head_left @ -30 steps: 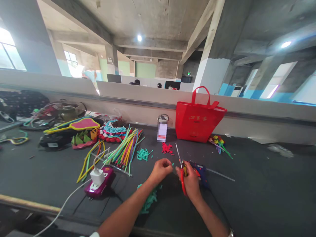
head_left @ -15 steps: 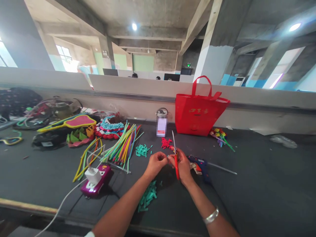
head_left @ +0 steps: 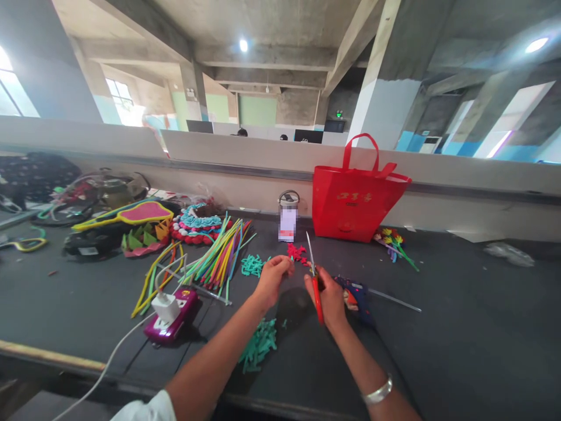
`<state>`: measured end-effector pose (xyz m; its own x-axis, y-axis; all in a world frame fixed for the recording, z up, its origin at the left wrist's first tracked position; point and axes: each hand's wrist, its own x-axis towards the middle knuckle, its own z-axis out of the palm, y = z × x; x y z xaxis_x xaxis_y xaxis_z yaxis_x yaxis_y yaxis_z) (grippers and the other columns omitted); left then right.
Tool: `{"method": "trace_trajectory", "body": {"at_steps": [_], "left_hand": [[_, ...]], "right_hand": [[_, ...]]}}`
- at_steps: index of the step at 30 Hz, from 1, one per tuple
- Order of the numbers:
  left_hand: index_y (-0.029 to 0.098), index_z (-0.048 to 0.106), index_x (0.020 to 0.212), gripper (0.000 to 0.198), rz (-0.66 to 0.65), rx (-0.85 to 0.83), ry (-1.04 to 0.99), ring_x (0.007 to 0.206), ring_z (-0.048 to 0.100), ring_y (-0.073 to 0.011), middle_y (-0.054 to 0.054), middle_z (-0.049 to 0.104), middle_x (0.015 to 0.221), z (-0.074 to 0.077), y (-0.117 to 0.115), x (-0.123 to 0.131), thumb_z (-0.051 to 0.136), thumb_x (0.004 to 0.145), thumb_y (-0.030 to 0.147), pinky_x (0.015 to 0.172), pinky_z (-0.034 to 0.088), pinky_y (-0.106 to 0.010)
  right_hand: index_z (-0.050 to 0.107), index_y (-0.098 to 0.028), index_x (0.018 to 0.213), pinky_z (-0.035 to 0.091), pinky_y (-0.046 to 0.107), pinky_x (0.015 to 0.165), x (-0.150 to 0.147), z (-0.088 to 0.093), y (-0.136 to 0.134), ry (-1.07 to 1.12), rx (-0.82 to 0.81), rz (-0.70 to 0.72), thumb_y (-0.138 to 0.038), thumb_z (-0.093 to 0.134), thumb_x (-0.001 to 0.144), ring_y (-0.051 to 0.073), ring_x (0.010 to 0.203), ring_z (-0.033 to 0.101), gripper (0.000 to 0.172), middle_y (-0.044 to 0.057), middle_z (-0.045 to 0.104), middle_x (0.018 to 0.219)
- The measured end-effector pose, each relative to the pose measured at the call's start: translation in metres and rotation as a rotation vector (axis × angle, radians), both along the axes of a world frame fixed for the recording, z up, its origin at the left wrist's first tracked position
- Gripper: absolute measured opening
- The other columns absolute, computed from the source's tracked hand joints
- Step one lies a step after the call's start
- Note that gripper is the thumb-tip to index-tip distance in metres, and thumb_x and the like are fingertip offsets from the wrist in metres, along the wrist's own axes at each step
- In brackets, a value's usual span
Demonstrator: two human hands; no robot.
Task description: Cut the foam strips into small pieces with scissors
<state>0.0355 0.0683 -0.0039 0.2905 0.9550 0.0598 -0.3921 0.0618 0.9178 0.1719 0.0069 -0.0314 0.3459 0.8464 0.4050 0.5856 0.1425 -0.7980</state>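
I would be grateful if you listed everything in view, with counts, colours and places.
Table: one, dark, foreground
Scissors: one, red-handled, in right grip
Teal pieces: two main piles, front centre and beyond
Red pieces: one pile, centre
Strips: one bundle, multicoloured, left of centre
Power strip: one, purple, front left, with white plug
Container: one, back centre, pixelated front
Bag: one, red, back right
Flowers: one bunch, multicoloured, beside bag
Glue gun: one, dark blue, right
Plastic: one, clear, far right
Left clutter: uncountable, mixed colours
Monitors: several, dark, beyond partition
Bracelet: one, silver, right wrist
Grips: two, bare, centre; left grip pinched
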Motion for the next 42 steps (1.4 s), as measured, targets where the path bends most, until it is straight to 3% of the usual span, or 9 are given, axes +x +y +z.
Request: {"method": "trace_trajectory", "body": {"at_steps": [3,8,18,29,42], "left_hand": [[0.016,0.061,0.066,0.007,0.046,-0.018,-0.095,0.058,0.052,-0.0101,0.001,0.057,0.060,-0.005,0.004,-0.001,0.065,0.064,0.022,0.061,0.041,-0.022],[0.017,0.062,0.068,0.014,0.029,-0.032,-0.167,0.065,0.058,-0.0121,-0.001,0.063,0.069,-0.012,0.001,-0.004,0.069,0.066,0.028,0.071,0.046,-0.026],[0.015,0.063,0.064,0.009,0.040,-0.014,-0.095,0.063,0.056,-0.0112,0.001,0.062,0.065,-0.007,-0.001,-0.005,0.069,0.061,0.020,0.071,0.046,-0.026],[0.015,0.064,0.065,0.008,0.059,-0.012,-0.091,0.063,0.055,-0.0105,0.001,0.062,0.064,-0.007,0.000,-0.005,0.069,0.060,0.018,0.069,0.044,-0.023],[0.015,0.064,0.063,0.008,0.069,0.036,-0.024,0.063,0.056,-0.0118,0.000,0.063,0.065,-0.015,0.001,-0.003,0.068,0.060,0.022,0.070,0.045,-0.025]], "right_hand": [[0.054,-0.020,0.127,0.049,0.028,0.074,-0.003,-0.002,-0.002,-0.219,-0.012,0.023,-0.026,0.048,0.083,0.018,0.077,0.063,0.045,0.004,0.066,0.085],[0.050,-0.024,0.131,0.048,0.031,0.085,-0.012,-0.009,-0.002,-0.373,-0.007,0.090,-0.011,0.049,0.076,0.019,0.095,0.059,0.056,0.007,0.061,0.104],[0.052,-0.022,0.127,0.046,0.027,0.078,-0.012,-0.009,-0.003,-0.394,-0.103,0.087,-0.012,0.050,0.079,0.017,0.084,0.061,0.049,0.005,0.062,0.100],[0.055,-0.022,0.121,0.046,0.025,0.075,-0.013,-0.012,-0.003,-0.417,-0.087,0.079,-0.013,0.049,0.079,0.018,0.086,0.063,0.043,0.005,0.065,0.096],[0.054,-0.024,0.121,0.045,0.024,0.073,-0.015,-0.014,-0.003,-0.436,-0.102,0.048,-0.017,0.051,0.079,0.017,0.082,0.063,0.043,0.003,0.065,0.095]]}}
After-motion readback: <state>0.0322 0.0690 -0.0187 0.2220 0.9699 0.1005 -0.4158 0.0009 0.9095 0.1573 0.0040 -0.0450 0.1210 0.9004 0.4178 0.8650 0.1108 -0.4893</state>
